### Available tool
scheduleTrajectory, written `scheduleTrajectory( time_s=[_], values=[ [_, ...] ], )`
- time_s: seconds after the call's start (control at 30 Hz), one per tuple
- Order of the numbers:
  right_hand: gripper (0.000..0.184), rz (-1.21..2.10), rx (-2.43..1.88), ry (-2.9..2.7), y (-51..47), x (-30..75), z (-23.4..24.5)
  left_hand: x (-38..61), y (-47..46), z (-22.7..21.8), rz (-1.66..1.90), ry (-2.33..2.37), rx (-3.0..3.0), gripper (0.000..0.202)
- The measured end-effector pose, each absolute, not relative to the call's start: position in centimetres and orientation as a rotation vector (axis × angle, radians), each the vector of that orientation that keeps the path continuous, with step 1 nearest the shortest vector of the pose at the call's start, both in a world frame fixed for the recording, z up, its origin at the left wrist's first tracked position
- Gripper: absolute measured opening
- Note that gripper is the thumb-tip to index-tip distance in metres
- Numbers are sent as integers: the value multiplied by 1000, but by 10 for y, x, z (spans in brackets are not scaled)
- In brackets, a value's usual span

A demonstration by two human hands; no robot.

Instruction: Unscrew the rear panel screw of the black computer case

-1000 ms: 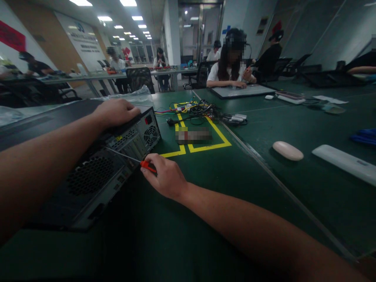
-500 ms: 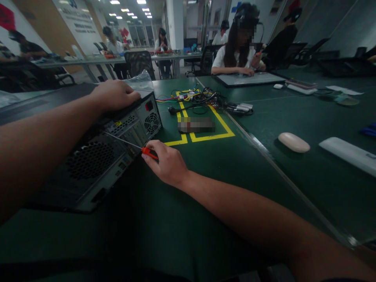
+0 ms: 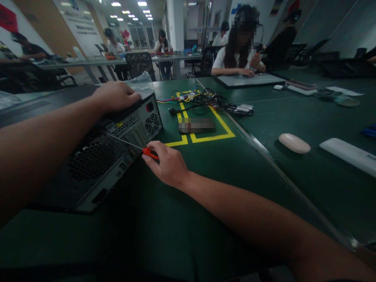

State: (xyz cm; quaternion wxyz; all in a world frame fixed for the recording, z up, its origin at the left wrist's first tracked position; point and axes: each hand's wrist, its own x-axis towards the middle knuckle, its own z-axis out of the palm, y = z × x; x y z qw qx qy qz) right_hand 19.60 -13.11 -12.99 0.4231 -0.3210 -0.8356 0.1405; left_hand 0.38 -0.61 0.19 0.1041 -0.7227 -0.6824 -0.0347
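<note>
A black desktop computer case (image 3: 96,164) lies on its side on the green table (image 3: 205,203), its rear panel with a fan grille facing me. My left hand (image 3: 116,96) rests palm down on the case's upper edge, fingers curled over it. My right hand (image 3: 167,164) is closed on a screwdriver (image 3: 147,152) with a red handle. Its thin metal shaft reaches left to the rear panel, and the tip touches the case near the expansion slots.
A bundle of cables (image 3: 205,102) lies inside a yellow taped rectangle (image 3: 205,137). A white mouse (image 3: 294,143) and a white keyboard (image 3: 348,155) lie to the right. A person (image 3: 239,51) sits at the far side over a flat panel (image 3: 249,79). Others sit at tables behind.
The view tipped down slightly between one second ago and half a second ago. Both hands and the screwdriver keep their places on the case.
</note>
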Motion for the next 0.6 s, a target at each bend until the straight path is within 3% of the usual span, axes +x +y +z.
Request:
scheduleTrajectory(
  time_s=[0.6],
  values=[
    [31,376,-823,-2083,-132,196,-129,7,-9,4,-34,-1944,-2129,64]
  ],
)
